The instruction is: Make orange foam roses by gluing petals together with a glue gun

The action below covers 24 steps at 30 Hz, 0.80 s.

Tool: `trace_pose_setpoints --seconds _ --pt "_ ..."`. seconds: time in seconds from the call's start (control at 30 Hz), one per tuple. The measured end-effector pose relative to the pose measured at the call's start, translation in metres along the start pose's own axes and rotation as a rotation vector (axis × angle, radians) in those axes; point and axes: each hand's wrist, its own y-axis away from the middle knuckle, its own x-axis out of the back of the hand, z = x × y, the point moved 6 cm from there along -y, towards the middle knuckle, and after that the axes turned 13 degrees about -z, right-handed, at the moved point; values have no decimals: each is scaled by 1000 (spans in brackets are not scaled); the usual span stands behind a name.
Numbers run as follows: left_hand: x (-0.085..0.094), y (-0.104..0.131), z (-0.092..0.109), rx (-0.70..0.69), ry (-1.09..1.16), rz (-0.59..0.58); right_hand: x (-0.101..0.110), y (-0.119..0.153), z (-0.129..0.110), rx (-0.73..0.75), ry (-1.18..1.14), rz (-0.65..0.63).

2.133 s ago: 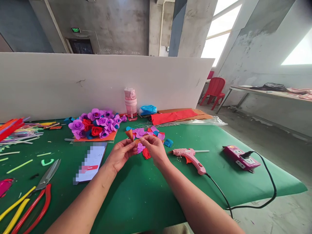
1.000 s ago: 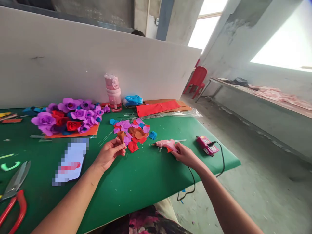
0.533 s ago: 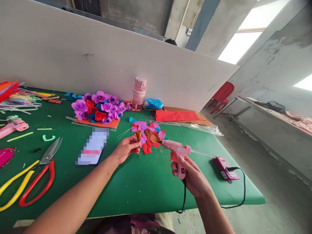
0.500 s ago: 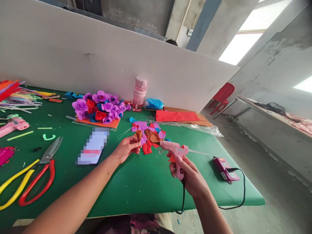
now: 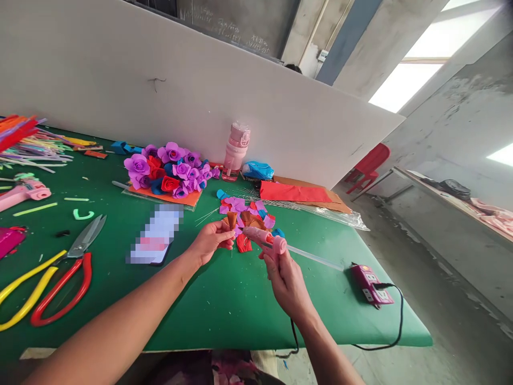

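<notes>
My left hand (image 5: 214, 240) pinches a small brown paper flower (image 5: 231, 220) on a thin wire above the table. My right hand (image 5: 286, 278) is wrapped round the handle of a pink hot glue gun (image 5: 262, 238), a clear glue stick (image 5: 315, 258) jutting from its back end. The gun's nozzle points left, close beside the brown flower; whether they touch I cannot tell. Just beyond both hands lie loose purple petals (image 5: 234, 204), with red, blue and brown pieces among them. A red piece (image 5: 243, 244) lies beneath the nozzle.
Finished paper flowers (image 5: 172, 168) lie in a bunch at the back left. A phone (image 5: 156, 235), large scissors (image 5: 82, 246) and a second glue gun (image 5: 26, 192) are at left. A pink bottle (image 5: 236, 151) stands behind. A power strip (image 5: 371, 284) with a black cord sits right.
My right hand has brought the glue gun leftward, and its nozzle has come up to the brown flower. My left hand still holds the flower. The view has shifted slightly.
</notes>
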Motion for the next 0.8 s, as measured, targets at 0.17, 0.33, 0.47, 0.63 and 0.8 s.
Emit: trace_pose_setpoints --seconds 0.17,0.33,0.47,0.63,0.8 --pt "0 0 -1 -10 -5 -16 -7 -7 0 -29 62 -28" --pt "0 0 0 -21 0 -28 -10 -11 0 -10 65 -28" --pt "-1 0 0 -15 -2 -26 -12 -12 -1 -32 59 -49" --pt "-1 0 0 -6 5 -16 -11 -13 -4 -19 57 -46" --pt "-1 1 0 -10 4 -22 -9 -12 -5 -12 108 -23"
